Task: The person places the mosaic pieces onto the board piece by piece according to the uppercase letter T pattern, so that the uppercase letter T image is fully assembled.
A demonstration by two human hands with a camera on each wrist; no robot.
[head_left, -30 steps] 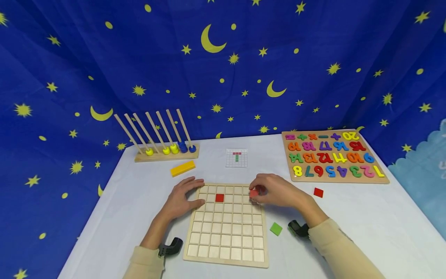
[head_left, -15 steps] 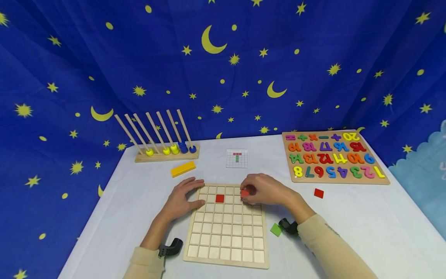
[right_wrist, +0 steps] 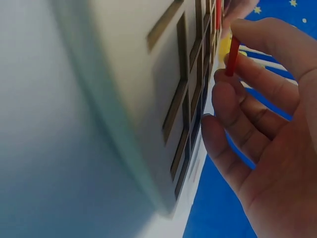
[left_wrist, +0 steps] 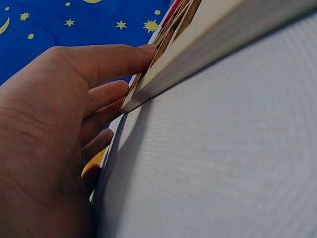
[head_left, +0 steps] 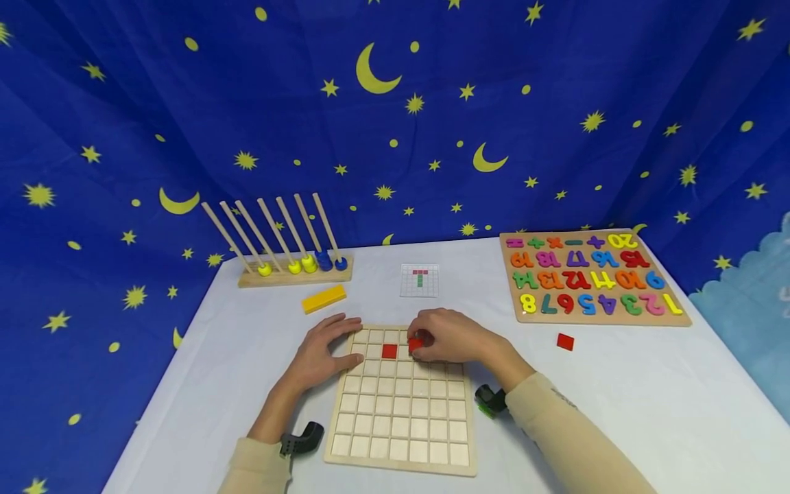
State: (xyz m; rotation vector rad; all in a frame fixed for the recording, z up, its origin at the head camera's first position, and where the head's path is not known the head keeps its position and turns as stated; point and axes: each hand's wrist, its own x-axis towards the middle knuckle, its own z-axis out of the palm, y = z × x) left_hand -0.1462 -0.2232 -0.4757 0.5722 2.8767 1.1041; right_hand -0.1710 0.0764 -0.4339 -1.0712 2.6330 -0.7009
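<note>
Between thumb and fingers, my right hand (head_left: 453, 336) pinches a red square tile (head_left: 415, 345) over the second row of a wooden grid board (head_left: 391, 407). The right wrist view shows this tile (right_wrist: 233, 55) edge-on, just off the board's face. Another red tile (head_left: 389, 351) lies in a cell of that row, one cell to the left. My left hand (head_left: 317, 353) rests on the board's upper left corner, fingers extended, with the thumb (left_wrist: 119, 59) across the rim. Part of a green tile (head_left: 485, 410) shows beneath the right wrist camera, right of the board.
A third red tile (head_left: 565, 342) lies right of the right hand. Behind the board are a pattern card (head_left: 410, 281) with a coloured T, a yellow block (head_left: 324, 299) and a peg abacus (head_left: 296, 276). A number puzzle board (head_left: 592, 318) sits at the back right.
My right hand has moved left over the board with the red tile pinched in it. Its wrist camera now covers most of the green tile. The left hand has stayed in place.
</note>
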